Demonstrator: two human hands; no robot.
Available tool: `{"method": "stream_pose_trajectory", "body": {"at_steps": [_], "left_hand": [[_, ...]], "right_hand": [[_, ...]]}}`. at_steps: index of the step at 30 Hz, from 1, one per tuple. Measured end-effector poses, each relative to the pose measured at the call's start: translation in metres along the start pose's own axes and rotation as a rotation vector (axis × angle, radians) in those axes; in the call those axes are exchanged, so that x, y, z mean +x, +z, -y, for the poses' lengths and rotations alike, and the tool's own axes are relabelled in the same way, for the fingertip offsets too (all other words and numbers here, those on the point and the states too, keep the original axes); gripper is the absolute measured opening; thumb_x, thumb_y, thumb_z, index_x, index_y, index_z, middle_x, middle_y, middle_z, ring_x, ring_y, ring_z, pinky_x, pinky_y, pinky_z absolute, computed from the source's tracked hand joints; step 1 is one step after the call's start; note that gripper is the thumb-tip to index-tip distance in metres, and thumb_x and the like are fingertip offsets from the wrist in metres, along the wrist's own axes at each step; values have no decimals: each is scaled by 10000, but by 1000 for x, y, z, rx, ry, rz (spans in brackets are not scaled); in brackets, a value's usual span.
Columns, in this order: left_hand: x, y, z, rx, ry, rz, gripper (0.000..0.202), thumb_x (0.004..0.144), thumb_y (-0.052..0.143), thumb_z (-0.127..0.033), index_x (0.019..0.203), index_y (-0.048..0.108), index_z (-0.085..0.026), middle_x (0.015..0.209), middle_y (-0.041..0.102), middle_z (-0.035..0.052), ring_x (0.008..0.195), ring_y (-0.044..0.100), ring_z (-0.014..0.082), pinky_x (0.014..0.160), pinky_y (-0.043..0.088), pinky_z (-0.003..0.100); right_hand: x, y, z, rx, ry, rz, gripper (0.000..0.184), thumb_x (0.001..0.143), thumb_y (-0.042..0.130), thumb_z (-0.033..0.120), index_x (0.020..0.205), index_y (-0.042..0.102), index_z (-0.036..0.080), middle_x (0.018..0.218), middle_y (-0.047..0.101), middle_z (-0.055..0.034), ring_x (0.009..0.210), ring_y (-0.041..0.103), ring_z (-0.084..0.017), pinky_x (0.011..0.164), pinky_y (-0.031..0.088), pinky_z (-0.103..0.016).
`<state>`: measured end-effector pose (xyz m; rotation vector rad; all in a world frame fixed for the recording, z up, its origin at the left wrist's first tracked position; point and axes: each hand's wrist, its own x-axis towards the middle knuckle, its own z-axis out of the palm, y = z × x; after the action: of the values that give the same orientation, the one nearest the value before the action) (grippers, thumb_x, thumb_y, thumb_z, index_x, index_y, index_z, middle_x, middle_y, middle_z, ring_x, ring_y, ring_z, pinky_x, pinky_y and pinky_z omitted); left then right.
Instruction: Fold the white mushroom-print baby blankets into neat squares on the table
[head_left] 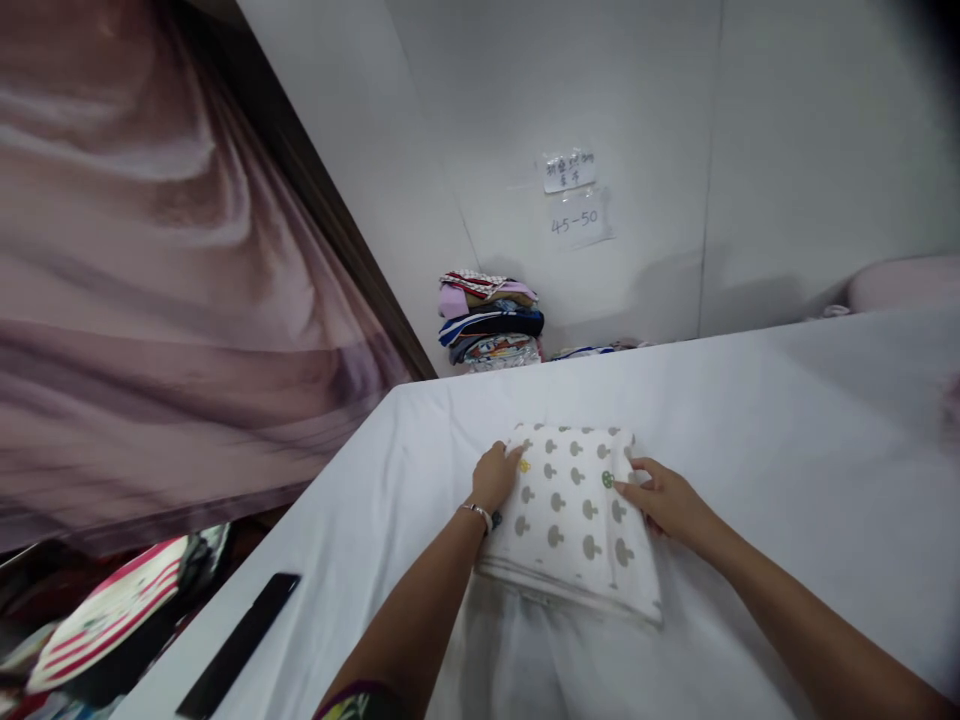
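A folded white cloth (559, 515) printed with grey mushroom shapes, plus a yellow and a green one, is between my hands. Its stacked layers show along the near edge. My left hand (495, 475) grips the upper left side, thumb on top and the other fingers at or behind the edge. On the opposite side, my right hand (664, 500) pinches the edge near the green print, thumb on the fabric, with some fingertips hidden. Beneath the cloth is a white-covered table (787, 450); I cannot tell whether its near edge touches the surface.
A stack of folded clothes (495, 320) stands beyond the table's far edge, against the wall. Two paper labels (574, 200) are taped above it. A long black flat object (240, 645) lies at the left. Pink curtain (172, 270) hangs there, with piled clothes (112, 610) below.
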<state>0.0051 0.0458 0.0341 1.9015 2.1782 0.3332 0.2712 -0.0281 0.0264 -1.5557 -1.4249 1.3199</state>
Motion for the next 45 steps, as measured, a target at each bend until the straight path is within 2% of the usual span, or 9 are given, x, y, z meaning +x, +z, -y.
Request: {"method": "stream_pose_trajectory", "body": {"at_steps": [6,12,20,24,28,34,39,41,45], "left_hand": [[9,0,7,-125,1,38,333,877,368,-419,773,567,-173,915,658,111,871,599,213,743,409,289],[-16,-2,9,-98,-90,20,503,818,366,-613,989,533,-171,986,649,128,909,602,253,734,411,316],[-14,4,25,-147,87,68,340,881,327,-467,835,532,-201,924,644,86,872,591,213,771,411,296],[-13,1,25,-155,37,69,367,870,333,-497,824,542,-198,903,648,95,861,594,227,752,410,304],[-28,-4,21,-87,-63,67,473,837,327,-598,963,540,-195,964,638,122,910,594,263,732,407,324],[-39,-8,18,46,-27,59,402,869,326,-520,957,547,-195,944,620,124,913,586,261,744,403,338],[-34,-12,-18,79,354,-160,284,852,454,-359,1063,527,-183,1104,557,93,1063,495,211,896,359,301],[-31,-11,-47,-8,459,-119,258,863,439,-369,1012,553,-191,1058,584,62,993,525,180,864,375,268],[-30,-1,-110,-67,408,32,379,811,459,-546,850,582,-190,904,631,57,825,572,188,719,405,278]], "right_hand": [[-9,3,5,-14,35,90,816,782,539,441,1432,127,170,549,564,27,374,488,-137,358,298,-242],[-14,3,11,-45,12,135,928,783,552,429,1445,-52,187,533,528,37,411,514,-153,351,305,-233],[-28,7,17,-43,-7,359,846,780,561,324,1450,50,245,583,539,57,398,502,-102,358,290,-197],[-30,7,14,-54,13,442,816,778,568,333,1449,114,239,581,537,59,388,493,-96,388,328,-206],[-30,4,12,-61,-18,473,785,779,565,338,1443,155,253,601,567,55,398,507,-99,430,370,-218],[-32,2,13,-140,10,500,715,779,546,326,1422,263,196,521,567,43,373,499,-107,439,386,-224],[-31,5,11,-166,8,525,710,784,531,329,1424,258,186,493,579,25,352,489,-109,375,351,-201],[-30,7,10,-162,-17,517,699,784,527,335,1416,277,176,510,587,16,361,501,-120,345,346,-199],[-30,10,11,-145,-75,469,615,780,522,336,1359,390,179,668,634,-37,450,579,-153,317,367,-201]]}}
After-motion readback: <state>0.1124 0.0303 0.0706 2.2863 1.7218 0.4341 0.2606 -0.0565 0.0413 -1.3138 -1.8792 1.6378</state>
